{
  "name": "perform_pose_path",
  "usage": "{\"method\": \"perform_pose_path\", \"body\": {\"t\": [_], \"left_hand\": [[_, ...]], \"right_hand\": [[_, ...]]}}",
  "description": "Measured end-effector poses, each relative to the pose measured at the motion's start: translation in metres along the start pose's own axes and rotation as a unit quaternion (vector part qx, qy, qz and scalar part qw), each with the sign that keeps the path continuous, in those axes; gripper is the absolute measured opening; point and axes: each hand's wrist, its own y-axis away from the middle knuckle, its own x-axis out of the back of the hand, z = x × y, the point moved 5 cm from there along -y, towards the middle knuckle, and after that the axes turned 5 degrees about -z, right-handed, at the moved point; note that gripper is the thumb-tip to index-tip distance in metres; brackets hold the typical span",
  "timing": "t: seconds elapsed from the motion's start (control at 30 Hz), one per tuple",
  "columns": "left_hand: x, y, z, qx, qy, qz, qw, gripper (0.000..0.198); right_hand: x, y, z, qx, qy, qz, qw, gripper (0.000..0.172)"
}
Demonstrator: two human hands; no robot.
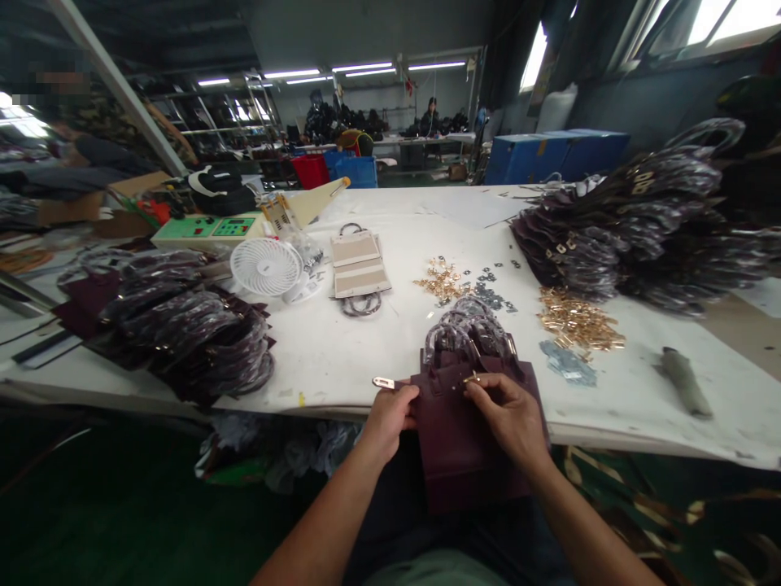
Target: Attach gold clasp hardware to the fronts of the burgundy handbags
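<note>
Probably light and pliable, the bag (469,443) was best held by its edge, as pinched by the left hand (391,415); between closed fingertips of the right hand (509,415), a clasp (472,378) was held.

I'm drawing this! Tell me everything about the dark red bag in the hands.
The bag is dark purplish red, smooth and leather-like. It's propped at the table's near edge. The left hand grips its left edge, where a strap with a metal tip sticks out. The right hand holds a small gold piece at its upper front. Wrapped handles bunch at its top; which are its own, I can't tell.
</note>
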Motion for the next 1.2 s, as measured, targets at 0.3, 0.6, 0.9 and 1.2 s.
{"method": "perform_pose_path", "body": {"t": [0.3, 0.6, 0.9, 1.2], "left_hand": [[0.003, 0.013, 0.002, -0.053, 0.069, -0.022, 0.996, 0.043], [-0.006, 0.023, 0.021, -0.098, 0.025, 0.023, 0.995, 0.036], [-0.006, 0.028, 0.027, -0.133, -0.123, 0.046, 0.982, 0.033], [-0.016, 0.031, 0.030, -0.105, 0.007, 0.032, 0.994, 0.038]], "right_hand": [[-0.041, 0.007, -0.019, 0.011, 0.022, -0.117, 0.993, 0.030], [-0.047, 0.013, -0.037, 0.092, 0.142, -0.104, 0.980, 0.020], [-0.041, 0.009, -0.055, 0.066, 0.180, -0.105, 0.976, 0.021], [-0.034, 0.003, -0.048, 0.022, 0.085, -0.142, 0.986, 0.024]]}}
